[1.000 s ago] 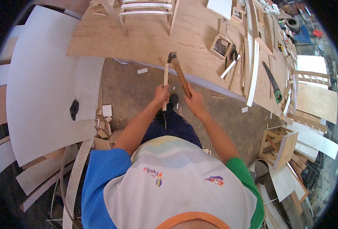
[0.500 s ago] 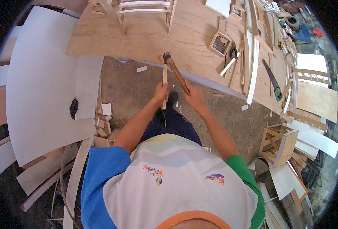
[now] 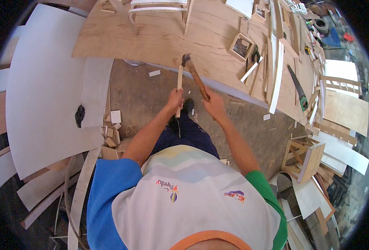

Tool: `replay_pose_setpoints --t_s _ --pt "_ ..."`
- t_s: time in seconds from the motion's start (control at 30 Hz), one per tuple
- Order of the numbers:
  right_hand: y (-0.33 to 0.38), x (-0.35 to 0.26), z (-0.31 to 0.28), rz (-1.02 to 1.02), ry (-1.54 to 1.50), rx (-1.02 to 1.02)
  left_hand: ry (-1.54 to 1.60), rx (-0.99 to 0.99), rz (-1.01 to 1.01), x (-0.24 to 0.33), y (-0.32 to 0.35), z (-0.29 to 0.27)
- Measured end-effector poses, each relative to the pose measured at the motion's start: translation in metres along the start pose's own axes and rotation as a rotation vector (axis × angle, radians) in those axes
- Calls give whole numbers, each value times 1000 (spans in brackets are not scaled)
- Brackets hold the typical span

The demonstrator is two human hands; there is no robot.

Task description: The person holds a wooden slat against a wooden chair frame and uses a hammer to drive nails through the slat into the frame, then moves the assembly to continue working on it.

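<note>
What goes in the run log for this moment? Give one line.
left hand: holds thin wooden strip upright | right hand: holds hammer, head beside strip top | place: edge of plywood bench

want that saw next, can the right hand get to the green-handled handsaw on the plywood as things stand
Probably not right away. The right hand is closed on the hammer, and the handsaw lies well off to its right, beyond the long wooden strips.
</note>
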State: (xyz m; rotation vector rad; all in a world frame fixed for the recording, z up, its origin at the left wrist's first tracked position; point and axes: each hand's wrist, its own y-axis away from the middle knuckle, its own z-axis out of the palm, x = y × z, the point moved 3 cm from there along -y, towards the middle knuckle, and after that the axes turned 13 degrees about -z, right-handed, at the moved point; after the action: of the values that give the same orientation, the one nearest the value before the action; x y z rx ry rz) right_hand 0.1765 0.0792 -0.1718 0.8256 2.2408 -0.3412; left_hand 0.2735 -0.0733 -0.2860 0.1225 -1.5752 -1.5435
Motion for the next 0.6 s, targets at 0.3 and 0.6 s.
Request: replay_pose_setpoints --t_s 0.3,0.6 --pt "0 -5 -2 40 37 -38 13 -30 -21 2 4 -2" --pt "2 0 3 -30 94 -57 20 -41 -62 4 5 -2"
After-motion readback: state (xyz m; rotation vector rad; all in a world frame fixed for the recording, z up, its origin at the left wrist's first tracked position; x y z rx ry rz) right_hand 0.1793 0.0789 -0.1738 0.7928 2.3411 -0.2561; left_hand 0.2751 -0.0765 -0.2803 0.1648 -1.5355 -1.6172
